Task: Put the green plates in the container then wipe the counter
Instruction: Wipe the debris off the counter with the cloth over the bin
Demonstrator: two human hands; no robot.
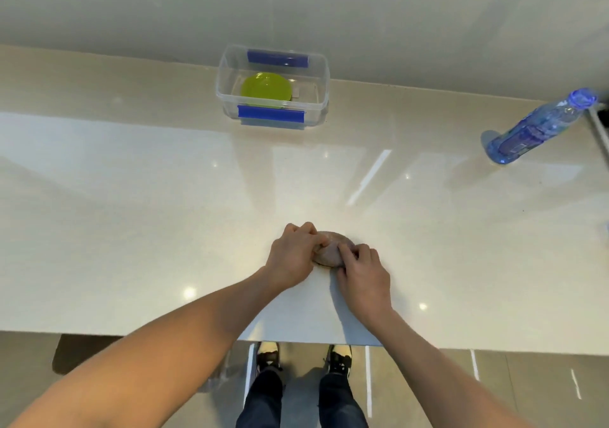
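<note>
- Green plates (266,90): we count them as lying inside the clear container (321,75), toward its left side. How many are stacked there we cannot tell. No plate shows anywhere else on the counter, so we judge the first part of the task done.
- Container: lidless, with blue clips on its near and far sides, standing at the back of the counter just in front of the wall.
- Cloth (330,250): a small bunched greyish wad, lying on the counter near the front edge, well apart from the container.
- Left hand (291,258): curled, with the fingers pinching the cloth's left side.
- Right hand (364,274): curled likewise, with the fingertips gripping the cloth's right side.
- Step in hand, as we judge it: gathering or folding the cloth. The wiping itself appears still to be done.
- Counter (131,197): pale, glossy stone-like top, broad and mostly bare, throwing back ceiling lights and window glare. No spill or crumbs are visible to us.
- Water bottle (540,127): blue-tinted plastic, standing at the far right of the counter.
- Room: plain light wall (296,5) behind the counter, with grey tiled floor (494,391) below its front edge.
</note>
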